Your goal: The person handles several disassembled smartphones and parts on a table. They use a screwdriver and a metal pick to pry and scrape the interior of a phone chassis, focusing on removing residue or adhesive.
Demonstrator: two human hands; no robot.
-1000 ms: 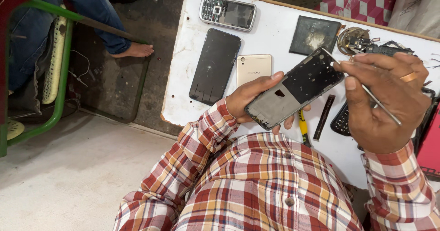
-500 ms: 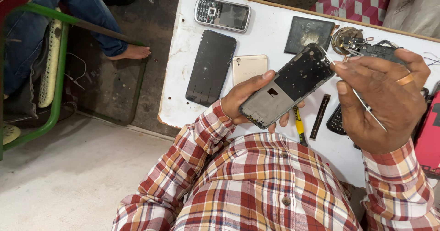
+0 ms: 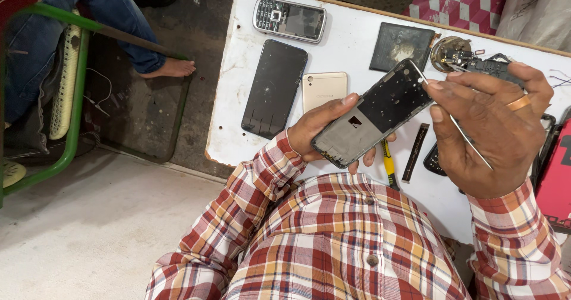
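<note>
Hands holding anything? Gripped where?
Left hand grips the opened phone frame at its lower end, fingers wrapped underneath. Right hand pinches thin metal tweezers mid-shaft, tip at the frame's top edge.

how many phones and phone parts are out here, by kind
Keypad phone: 1
Black screen panel: 1
Gold back cover: 1
Opened phone frame, in the left hand: 1
Thin metal tool, in the right hand: 1
Dark square part: 1
Total: 6, not counting the clutter half hidden at the right edge
</note>
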